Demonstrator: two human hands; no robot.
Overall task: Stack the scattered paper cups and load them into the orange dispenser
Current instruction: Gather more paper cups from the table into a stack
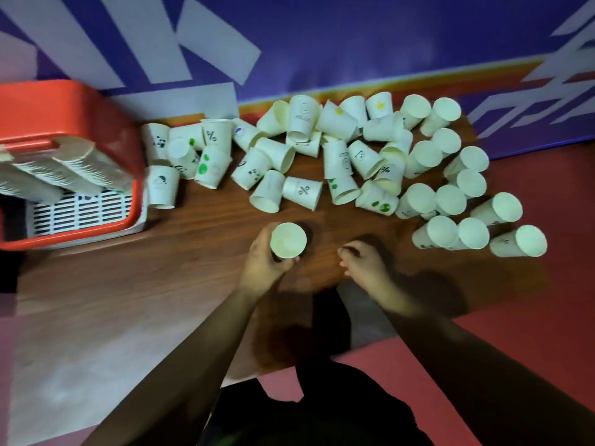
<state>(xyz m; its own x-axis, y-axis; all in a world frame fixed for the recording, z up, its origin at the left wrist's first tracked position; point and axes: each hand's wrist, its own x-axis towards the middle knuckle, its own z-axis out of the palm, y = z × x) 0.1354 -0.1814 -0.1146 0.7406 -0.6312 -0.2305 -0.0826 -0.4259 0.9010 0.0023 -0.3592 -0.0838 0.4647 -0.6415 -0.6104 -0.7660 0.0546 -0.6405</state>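
1. This is an indoor space that looks like a branded stand or event area; the exact kind cannot be told.
2. A purple backdrop (354, 43) with large white shapes and an orange stripe stands behind a wooden table (161, 278).
3. The red floor (531, 333) is plain.
4. Dozens of disposable paper cups (302, 191) lie beside an orange dispenser (64, 98).

— How is your light?
— Dim. The cups (338, 149) are your brightest patch, with a greenish cast. Your forearms (199, 349) go almost black toward the bottom edge.
— Shadows?
— Soft ones fall on the table (161, 268), to the right of your left hand (264, 262) and right hand (363, 262).
— Sharpness?
— Soft all over. Your right hand is smeared; the cup (288, 240) in your left hand reads clearer. The wall (354, 43) stripes bend and blur at your corners.
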